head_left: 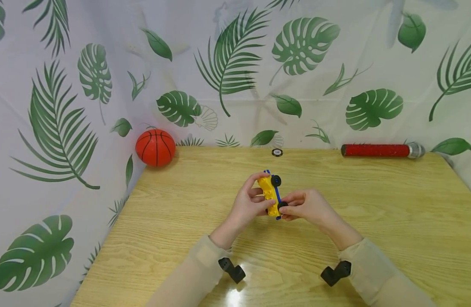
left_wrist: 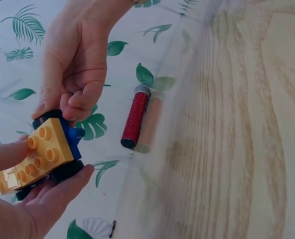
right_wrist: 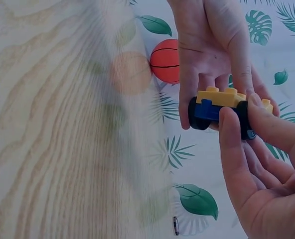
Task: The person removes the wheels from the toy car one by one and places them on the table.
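A toy car (head_left: 268, 192) with a yellow studded block body, a blue base and black wheels is held above the wooden table. My left hand (head_left: 245, 207) grips its yellow body from the left, the thumb lying over the studs. With thumb and fingers my right hand (head_left: 313, 207) pinches the near right wheel (head_left: 283, 207). In the left wrist view the yellow studs (left_wrist: 45, 133) face the camera, and that pinched wheel (left_wrist: 45, 118) is partly covered by the thumb. Blue base (right_wrist: 213, 109) and wheels show side-on in the right wrist view.
A small red basketball (head_left: 155, 148) sits at the table's back left corner. Along the back right edge lies a red microphone (head_left: 377, 150) with a silver head. A small black-and-white disc (head_left: 277, 152) is at the middle of the back edge, before a leaf-patterned curtain (head_left: 243, 119).
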`<state>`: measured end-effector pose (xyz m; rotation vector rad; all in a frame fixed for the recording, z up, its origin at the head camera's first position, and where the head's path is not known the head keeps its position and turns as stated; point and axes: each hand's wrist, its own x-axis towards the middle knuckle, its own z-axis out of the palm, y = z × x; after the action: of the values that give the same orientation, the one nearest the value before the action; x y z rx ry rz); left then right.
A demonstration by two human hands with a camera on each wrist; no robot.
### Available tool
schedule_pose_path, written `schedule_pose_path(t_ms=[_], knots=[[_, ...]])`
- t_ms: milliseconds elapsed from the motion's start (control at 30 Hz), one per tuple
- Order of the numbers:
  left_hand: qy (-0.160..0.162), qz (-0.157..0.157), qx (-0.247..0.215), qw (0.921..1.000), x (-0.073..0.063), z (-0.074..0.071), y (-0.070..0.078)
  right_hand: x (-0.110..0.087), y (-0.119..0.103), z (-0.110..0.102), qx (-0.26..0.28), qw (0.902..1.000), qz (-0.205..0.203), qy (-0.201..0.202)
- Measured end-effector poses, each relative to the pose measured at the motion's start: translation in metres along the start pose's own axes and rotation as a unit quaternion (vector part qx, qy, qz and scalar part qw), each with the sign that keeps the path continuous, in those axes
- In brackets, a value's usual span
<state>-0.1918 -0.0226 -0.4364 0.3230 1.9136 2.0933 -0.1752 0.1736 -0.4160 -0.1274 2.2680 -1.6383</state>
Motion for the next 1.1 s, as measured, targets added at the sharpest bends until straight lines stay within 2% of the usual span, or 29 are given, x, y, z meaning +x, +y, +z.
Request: schedule_pose_path(t_ms=[133, 433, 833, 1100], knots=[[0.008, 0.004, 0.022, 0.9997, 0.0001, 0.0014, 0.0005, 0.0002, -0.0005, 0.0013, 0.000, 1.0000, 0.001, 0.003], [0.030, 0.004, 0.041, 0.9987, 0.0007, 0.0038, -0.0002, 0.0019, -0.0006, 0.0037, -0.001, 0.9998, 0.005, 0.019], [0.034, -0.002, 0.020, 0.9992, -0.0009, 0.0059, 0.0011, -0.0036, -0.0061, 0.0053, 0.013, 0.9987, 0.028, 0.041], [0.037, 0.000, 0.013, 0.9993, -0.0023, 0.0075, 0.0016, -0.0048, -0.0053, 0.0060, 0.015, 0.9985, 0.028, 0.044]])
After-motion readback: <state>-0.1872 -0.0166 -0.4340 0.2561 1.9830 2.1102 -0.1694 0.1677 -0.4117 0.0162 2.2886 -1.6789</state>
